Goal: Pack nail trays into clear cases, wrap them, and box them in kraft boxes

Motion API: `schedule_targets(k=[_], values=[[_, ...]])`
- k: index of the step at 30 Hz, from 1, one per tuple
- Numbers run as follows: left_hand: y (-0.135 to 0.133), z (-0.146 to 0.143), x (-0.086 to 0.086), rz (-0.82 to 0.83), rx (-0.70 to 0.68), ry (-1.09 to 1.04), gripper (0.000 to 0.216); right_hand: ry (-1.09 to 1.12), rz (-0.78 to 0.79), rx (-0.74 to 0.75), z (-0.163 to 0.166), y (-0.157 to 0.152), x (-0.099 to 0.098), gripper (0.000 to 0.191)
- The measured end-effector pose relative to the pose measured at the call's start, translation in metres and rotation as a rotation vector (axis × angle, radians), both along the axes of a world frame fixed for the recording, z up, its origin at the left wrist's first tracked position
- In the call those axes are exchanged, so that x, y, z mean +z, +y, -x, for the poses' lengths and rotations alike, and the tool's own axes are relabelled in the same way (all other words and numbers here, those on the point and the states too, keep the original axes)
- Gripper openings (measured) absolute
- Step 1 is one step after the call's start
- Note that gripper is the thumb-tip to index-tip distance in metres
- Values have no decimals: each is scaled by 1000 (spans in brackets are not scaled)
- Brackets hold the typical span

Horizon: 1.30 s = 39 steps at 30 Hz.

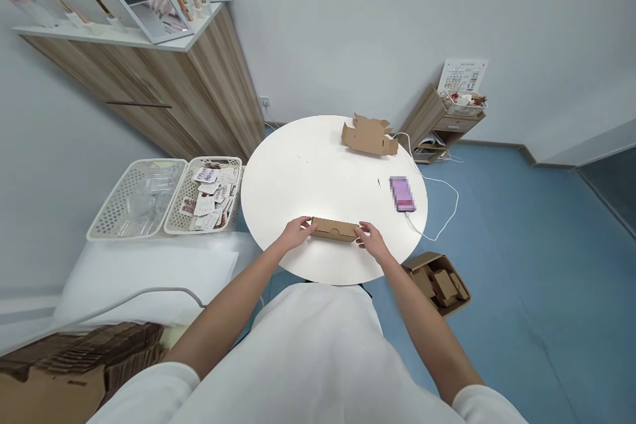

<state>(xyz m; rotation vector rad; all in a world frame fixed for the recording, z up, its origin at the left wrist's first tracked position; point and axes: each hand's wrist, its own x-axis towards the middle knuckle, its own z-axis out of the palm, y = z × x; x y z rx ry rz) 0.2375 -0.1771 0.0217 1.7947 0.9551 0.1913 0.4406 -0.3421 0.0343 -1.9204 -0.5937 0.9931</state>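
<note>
A long, narrow brown cardboard box (335,230) lies near the front edge of the round white table (293,172), its top closed and a small curved notch showing on the side towards me. My left hand (297,233) grips its left end, thumb in front and fingers behind. At the opposite end, my right hand (370,240) holds the box between thumb and fingers. Farther back on the table rests an unfolded cardboard box blank (370,136) with its flaps partly raised.
A phone (402,194) with a white cable lies at the table's right. Left stand two white baskets, one with clear plastic pieces (149,202), one with printed cards (211,192). A carton (428,260) of small boxes sits on the floor; flat cardboard (99,358) is stacked lower left.
</note>
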Motion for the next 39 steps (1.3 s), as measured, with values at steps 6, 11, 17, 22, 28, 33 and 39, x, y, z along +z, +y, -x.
schedule_targets(k=[6,11,17,22,28,33,39], values=[[-11,0,-8,16,-6,-115,39,-103,-116,7,13,-9,-2,35],[-36,1,-19,74,5,-147,32,-29,-188,-54,24,-21,-8,33],[-60,-7,-28,118,108,-93,42,-72,-138,-161,25,-35,-28,35],[-69,-22,-31,56,75,53,52,-167,39,-271,16,-42,-39,45],[-75,-37,-34,145,9,141,51,-174,225,-234,8,-50,-48,48],[-74,-45,-37,291,105,77,51,0,112,-282,9,-46,-54,45],[-77,-48,-32,274,177,69,53,183,-6,-224,-2,-50,-51,42]])
